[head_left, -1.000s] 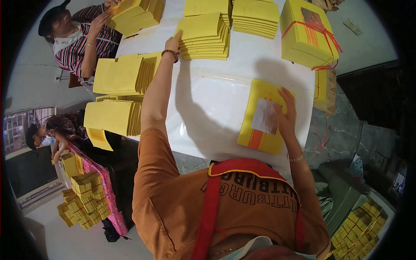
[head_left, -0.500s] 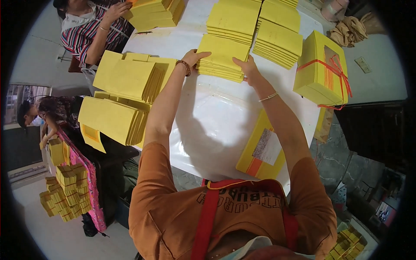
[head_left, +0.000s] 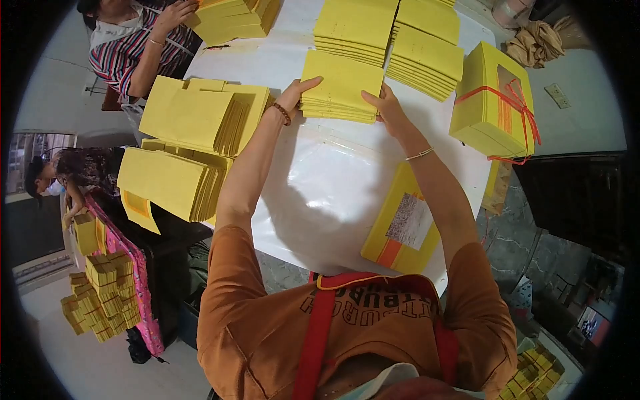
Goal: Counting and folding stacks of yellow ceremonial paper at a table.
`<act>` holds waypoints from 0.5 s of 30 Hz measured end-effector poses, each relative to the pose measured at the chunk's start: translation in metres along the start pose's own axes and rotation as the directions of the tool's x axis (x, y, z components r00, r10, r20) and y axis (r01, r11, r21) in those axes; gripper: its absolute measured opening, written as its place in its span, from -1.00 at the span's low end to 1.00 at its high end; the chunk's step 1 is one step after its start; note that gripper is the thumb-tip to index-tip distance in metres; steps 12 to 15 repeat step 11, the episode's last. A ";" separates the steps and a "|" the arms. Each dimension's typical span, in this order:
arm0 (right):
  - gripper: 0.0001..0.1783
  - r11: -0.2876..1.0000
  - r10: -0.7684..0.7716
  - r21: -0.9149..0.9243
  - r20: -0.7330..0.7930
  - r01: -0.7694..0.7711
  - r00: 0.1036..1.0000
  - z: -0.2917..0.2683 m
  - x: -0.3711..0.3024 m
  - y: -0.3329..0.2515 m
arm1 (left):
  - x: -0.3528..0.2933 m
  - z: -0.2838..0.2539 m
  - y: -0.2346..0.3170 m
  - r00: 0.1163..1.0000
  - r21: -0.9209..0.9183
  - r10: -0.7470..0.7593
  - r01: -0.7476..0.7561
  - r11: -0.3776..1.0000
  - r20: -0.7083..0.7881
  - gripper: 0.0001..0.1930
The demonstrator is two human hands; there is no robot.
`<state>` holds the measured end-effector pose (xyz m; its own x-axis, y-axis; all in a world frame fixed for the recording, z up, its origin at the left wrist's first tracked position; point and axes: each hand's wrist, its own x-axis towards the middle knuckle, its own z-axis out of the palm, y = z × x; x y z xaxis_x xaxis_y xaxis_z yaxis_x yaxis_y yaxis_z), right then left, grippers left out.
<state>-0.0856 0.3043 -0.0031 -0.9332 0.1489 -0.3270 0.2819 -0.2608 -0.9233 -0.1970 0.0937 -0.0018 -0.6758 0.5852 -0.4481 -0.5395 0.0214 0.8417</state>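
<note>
A stack of flat yellow paper packets (head_left: pixel 341 77) lies at the near end of a row on the white-covered table. My left hand (head_left: pixel 297 95) grips its left edge, thumb on top and fingers down the side. At the right edge my right hand (head_left: pixel 385 105) holds the same stack, with its thumb over the top and its fingers partly hidden. Right behind it is another yellow stack (head_left: pixel 353 27), and to the right stands a further stack (head_left: pixel 427 60). A yellow packet with an orange strip and a printed panel (head_left: pixel 395 233) lies near my right forearm.
Left on the table stand fanned yellow bundles (head_left: pixel 187 117). A yellow bundle tied with red ribbon (head_left: pixel 490 107) sits at the right edge. Across the table a person in a striped top (head_left: pixel 127 57) handles yellow stacks. Another person (head_left: pixel 83 170) works beside piled bundles (head_left: pixel 107 293) at far left.
The held stack stays almost in place, and its near edge looks more even. My right hand has shifted slightly along its side. The view has moved a little.
</note>
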 end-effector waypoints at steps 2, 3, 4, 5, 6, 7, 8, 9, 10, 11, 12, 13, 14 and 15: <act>-0.17 1.000 0.012 -0.024 0.034 -0.012 0.999 -0.003 -0.003 0.000 | -0.003 0.002 -0.005 0.999 -0.026 0.036 -0.037 0.999 -0.020 -0.34; -0.13 1.000 0.010 -0.016 0.044 -0.010 0.999 0.000 -0.012 -0.007 | -0.008 0.003 -0.008 0.997 -0.039 0.068 -0.069 0.997 -0.035 -0.32; -0.09 1.000 0.009 -0.009 0.054 -0.008 0.998 0.002 -0.016 -0.010 | -0.013 0.004 -0.011 0.994 -0.051 0.099 -0.102 0.994 -0.051 -0.29; -0.09 1.000 0.009 -0.010 0.055 -0.008 0.998 -0.002 -0.012 -0.004 | -0.017 0.003 -0.016 0.994 -0.052 0.099 -0.102 0.993 -0.052 -0.29; 0.00 0.999 -0.053 -0.003 0.063 0.053 0.997 -0.007 -0.010 0.002 | -0.021 0.003 -0.021 0.983 -0.084 0.179 -0.181 0.980 -0.038 -0.27; 0.08 0.993 -0.114 0.004 0.069 0.114 0.991 -0.014 -0.007 0.007 | -0.024 0.005 -0.026 0.966 -0.118 0.257 -0.258 0.959 -0.027 -0.25; 0.08 0.993 -0.116 0.003 0.064 0.116 0.991 -0.025 -0.005 0.009 | -0.025 0.006 -0.030 0.966 -0.119 0.256 -0.257 0.959 -0.021 -0.25; 0.16 0.994 -0.106 0.028 0.189 0.102 0.976 -0.028 -0.007 0.008 | -0.032 0.007 -0.033 0.943 -0.065 0.333 -0.331 0.941 0.016 -0.22; 0.25 0.995 -0.097 0.051 0.311 0.085 0.946 -0.031 -0.009 0.007 | -0.038 0.008 -0.035 0.913 -0.015 0.404 -0.404 0.915 0.058 -0.18; 0.24 0.997 -0.082 0.033 0.349 0.075 0.933 -0.034 -0.009 0.007 | -0.037 0.007 -0.037 0.915 -0.018 0.401 -0.400 0.916 0.056 -0.18; 0.24 0.997 -0.082 0.033 0.349 0.075 0.933 -0.034 -0.009 0.007 | -0.037 0.007 -0.037 0.915 -0.018 0.401 -0.400 0.916 0.056 -0.18; 0.24 0.997 -0.082 0.033 0.349 0.075 0.933 -0.034 -0.009 0.007 | -0.037 0.007 -0.037 0.915 -0.018 0.401 -0.400 0.916 0.056 -0.18; 0.24 0.997 -0.082 0.033 0.349 0.075 0.933 -0.034 -0.009 0.007 | -0.037 0.007 -0.037 0.915 -0.018 0.401 -0.400 0.916 0.056 -0.18; 0.24 0.997 -0.082 0.033 0.349 0.075 0.933 -0.034 -0.009 0.007 | -0.037 0.007 -0.037 0.915 -0.018 0.401 -0.400 0.916 0.056 -0.18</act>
